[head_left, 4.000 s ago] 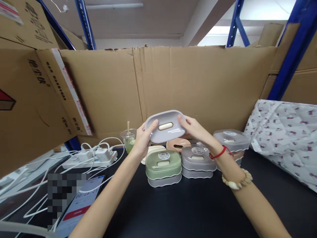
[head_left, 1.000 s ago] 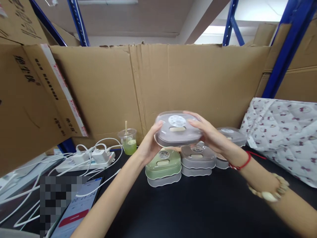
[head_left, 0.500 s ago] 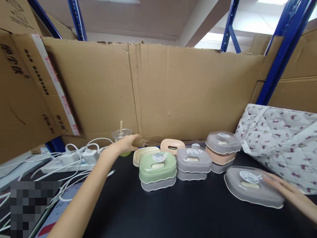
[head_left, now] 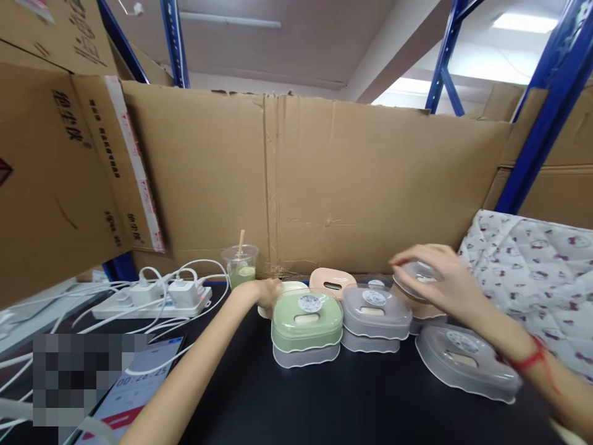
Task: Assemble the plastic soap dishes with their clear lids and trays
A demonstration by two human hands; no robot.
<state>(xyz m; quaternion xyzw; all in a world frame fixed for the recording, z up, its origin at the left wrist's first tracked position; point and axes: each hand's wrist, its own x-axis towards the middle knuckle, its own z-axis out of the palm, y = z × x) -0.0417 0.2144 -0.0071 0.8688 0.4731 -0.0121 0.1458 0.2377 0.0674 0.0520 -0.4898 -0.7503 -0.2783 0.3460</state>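
Observation:
My left hand point(head_left: 267, 292) is at the cream plastic box point(head_left: 293, 286), behind the green box point(head_left: 306, 327). Its fingers are blurred and partly hidden, so I cannot see whether they grip it. My right hand point(head_left: 430, 275) is curved over the stack at back right, thumb and fingers apart, in front of its grey translucent top box point(head_left: 414, 285). A peach box point(head_left: 412, 304) sits lower in that stack. The green box rests on a grey one, and two grey boxes point(head_left: 376, 315) are stacked beside it. Another grey box point(head_left: 467, 364) lies below my right forearm. Several have round stickers.
A peach slotted piece point(head_left: 332, 281) stands behind the stacks. A drink cup with a straw point(head_left: 239, 262) is beyond my left wrist. Left are a power strip point(head_left: 152, 300) with cables and a phone point(head_left: 139, 377). Cardboard point(head_left: 324, 179) walls the back; a quilted bag point(head_left: 532, 278) stands right.
My left hand has moved from beside the cup to the cream box. My right hand has left the front grey box and moved up and left to the back right stack. The view has shifted slightly.

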